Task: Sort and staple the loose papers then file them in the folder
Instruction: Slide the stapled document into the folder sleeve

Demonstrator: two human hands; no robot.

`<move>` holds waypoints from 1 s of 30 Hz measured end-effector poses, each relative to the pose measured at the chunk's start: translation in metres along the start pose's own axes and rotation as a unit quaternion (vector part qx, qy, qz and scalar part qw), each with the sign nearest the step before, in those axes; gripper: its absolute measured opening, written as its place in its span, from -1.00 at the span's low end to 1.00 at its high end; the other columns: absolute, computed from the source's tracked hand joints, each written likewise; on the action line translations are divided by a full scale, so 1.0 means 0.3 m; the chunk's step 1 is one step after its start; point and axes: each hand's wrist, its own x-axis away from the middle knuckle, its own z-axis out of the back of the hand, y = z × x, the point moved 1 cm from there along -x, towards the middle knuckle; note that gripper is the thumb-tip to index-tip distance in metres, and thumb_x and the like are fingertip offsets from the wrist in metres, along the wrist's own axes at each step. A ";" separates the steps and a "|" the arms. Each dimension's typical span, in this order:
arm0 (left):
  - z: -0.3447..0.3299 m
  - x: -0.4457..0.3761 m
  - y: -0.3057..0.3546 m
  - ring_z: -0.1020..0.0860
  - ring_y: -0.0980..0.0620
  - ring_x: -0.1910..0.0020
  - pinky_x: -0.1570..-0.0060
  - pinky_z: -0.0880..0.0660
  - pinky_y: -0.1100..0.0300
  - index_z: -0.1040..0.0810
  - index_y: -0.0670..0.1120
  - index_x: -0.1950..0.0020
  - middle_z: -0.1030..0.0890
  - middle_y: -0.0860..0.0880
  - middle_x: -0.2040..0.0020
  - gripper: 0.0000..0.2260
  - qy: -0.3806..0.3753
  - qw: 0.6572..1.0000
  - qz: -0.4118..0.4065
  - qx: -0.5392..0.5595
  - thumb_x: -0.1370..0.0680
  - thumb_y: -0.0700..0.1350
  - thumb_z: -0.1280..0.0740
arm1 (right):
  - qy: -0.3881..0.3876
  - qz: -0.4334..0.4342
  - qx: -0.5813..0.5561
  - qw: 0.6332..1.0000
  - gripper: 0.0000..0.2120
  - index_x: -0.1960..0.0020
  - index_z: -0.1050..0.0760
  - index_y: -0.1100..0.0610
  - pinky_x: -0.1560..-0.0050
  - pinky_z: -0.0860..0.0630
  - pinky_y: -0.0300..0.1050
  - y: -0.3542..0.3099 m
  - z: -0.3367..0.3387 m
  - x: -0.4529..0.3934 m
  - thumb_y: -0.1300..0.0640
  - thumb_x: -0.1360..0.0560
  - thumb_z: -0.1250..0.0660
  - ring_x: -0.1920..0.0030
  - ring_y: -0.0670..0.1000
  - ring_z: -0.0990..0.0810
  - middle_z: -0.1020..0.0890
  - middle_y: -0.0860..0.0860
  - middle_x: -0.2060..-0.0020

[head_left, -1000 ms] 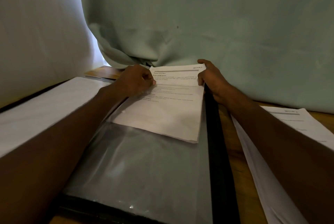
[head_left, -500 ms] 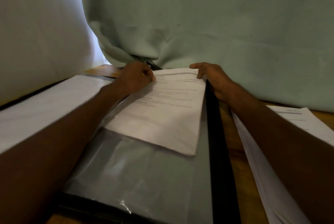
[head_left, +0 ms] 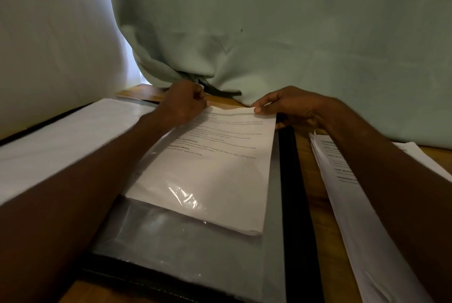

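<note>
The paper set [head_left: 208, 170] is light and floppy, and I judge it will buckle if pushed hard. It lies partway inside the clear sleeve [head_left: 186, 241] of the open folder [head_left: 293, 192]. My right hand [head_left: 291, 107] pinches its far edge; my left hand [head_left: 182, 104] curls at the sleeve's mouth, grip unclear. Loose papers [head_left: 362, 217] wait on the bench [head_left: 325, 241].
</note>
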 end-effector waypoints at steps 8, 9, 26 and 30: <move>0.003 -0.005 -0.015 -0.54 0.01 0.12 0.03 -0.39 0.17 -0.69 -0.16 0.07 -0.66 -0.08 0.11 -0.83 0.007 1.000 -0.007 0.000 -0.58 -0.06 -0.44 | 0.123 0.048 -0.046 0.990 -0.77 -0.11 -0.68 0.31 0.04 -0.67 -0.09 -0.039 -0.050 -0.011 0.37 -0.46 -0.48 0.00 0.15 -0.70 -0.72 0.20 0.04; 0.004 -0.006 -0.020 -0.54 0.01 0.12 0.03 -0.39 0.17 -0.68 -0.15 0.08 -0.64 -0.06 0.13 -0.83 0.008 1.000 -0.005 0.000 -0.58 -0.05 -0.44 | 0.118 0.040 -0.038 0.991 -0.77 -0.11 -0.68 0.31 0.10 -0.67 -0.09 -0.044 -0.058 -0.010 0.32 -0.45 -0.51 0.04 0.14 -0.69 -0.71 0.21 0.04; -0.002 -0.013 -0.046 -0.57 0.01 0.08 0.00 -0.42 0.15 -0.69 -0.02 0.12 -0.65 -0.02 0.14 -0.86 -0.007 1.000 0.022 0.001 -0.54 0.03 -0.48 | -0.005 -0.034 0.044 0.998 -0.69 -0.14 -0.69 0.14 0.33 -0.54 -0.25 -0.023 -0.033 0.020 0.06 -0.44 -0.57 0.14 0.00 -0.58 -0.72 0.08 0.11; -0.004 -0.014 -0.053 -0.59 -0.01 0.11 0.01 -0.51 0.09 -0.70 -0.04 0.10 -0.66 -0.04 0.13 -0.80 -0.005 0.999 0.036 0.006 -0.47 0.07 -0.55 | -0.033 -0.060 0.020 0.997 -0.56 -0.27 -0.53 0.16 0.32 -0.60 -0.19 -0.025 -0.020 0.026 0.22 -0.44 -0.56 0.29 0.00 -0.60 -0.69 0.19 0.04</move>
